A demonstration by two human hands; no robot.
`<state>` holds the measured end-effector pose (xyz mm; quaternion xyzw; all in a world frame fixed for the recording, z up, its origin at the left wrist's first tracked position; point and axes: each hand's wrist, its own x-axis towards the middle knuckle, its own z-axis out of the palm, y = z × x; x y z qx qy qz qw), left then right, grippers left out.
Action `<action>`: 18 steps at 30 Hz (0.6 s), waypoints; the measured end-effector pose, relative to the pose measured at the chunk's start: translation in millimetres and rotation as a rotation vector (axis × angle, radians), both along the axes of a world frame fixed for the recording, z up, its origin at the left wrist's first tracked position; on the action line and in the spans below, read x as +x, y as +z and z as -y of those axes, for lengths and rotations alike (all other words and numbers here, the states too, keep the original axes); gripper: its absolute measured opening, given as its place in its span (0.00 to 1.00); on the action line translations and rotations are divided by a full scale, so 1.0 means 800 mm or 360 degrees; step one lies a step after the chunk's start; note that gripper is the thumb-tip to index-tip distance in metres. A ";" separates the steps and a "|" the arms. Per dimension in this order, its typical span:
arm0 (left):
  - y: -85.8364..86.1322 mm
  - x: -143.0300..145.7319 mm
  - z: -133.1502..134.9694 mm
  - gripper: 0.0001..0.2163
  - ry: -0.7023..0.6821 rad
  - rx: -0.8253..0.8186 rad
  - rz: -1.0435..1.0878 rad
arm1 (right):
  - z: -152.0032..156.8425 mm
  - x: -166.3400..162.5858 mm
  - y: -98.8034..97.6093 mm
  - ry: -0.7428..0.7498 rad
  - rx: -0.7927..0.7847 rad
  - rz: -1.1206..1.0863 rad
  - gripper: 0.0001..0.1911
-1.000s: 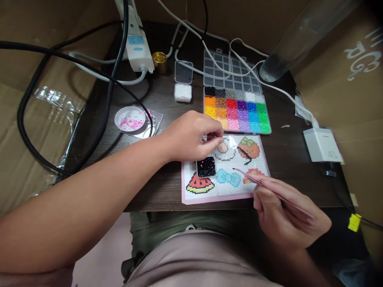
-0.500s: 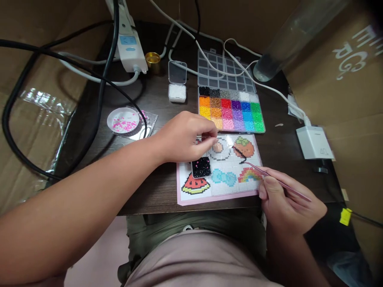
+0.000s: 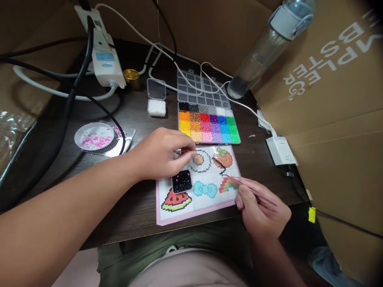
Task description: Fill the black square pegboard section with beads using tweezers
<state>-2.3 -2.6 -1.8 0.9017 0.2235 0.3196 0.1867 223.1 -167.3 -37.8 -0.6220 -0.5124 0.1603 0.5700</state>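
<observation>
My right hand (image 3: 263, 205) grips pink tweezers (image 3: 254, 191), their tips close to the lower end of a line of black beads (image 3: 220, 165). That line lies on a clear pegboard (image 3: 209, 201) over a printed pattern sheet (image 3: 164, 217) with a watermelon, an egg, a bow, a rainbow and an orange fruit. Thumb and fingertips of my left hand (image 3: 169, 153) are pinched together above the sheet, left of the egg picture. Whatever they hold, if anything, is too small to make out. Just below that hand sits a small box of black beads (image 3: 182, 183) with a few pink ones.
Behind the sheet stands an opened compartment case (image 3: 209, 125) of coloured beads. Farther left are a small white-filled box (image 3: 156, 107), a dish of pink beads (image 3: 94, 137), a gold cup (image 3: 131, 77) and a power strip (image 3: 104, 59). A bottle (image 3: 257, 52) and a white charger (image 3: 280, 149) stand right.
The head view has swung, so the whole scene sits farther left and lower, and more of the bottle shows. Both hands keep nearly the same pose over the sheet.
</observation>
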 end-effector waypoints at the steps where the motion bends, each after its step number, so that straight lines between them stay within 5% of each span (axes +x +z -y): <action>1: 0.000 0.000 0.000 0.06 0.0000 -0.0007 -0.0010 | 0.000 0.000 0.000 -0.0004 -0.0012 -0.0005 0.11; 18: 0.002 -0.001 0.001 0.06 0.0018 -0.0009 -0.0035 | -0.001 -0.001 0.001 -0.0027 -0.0045 0.0056 0.09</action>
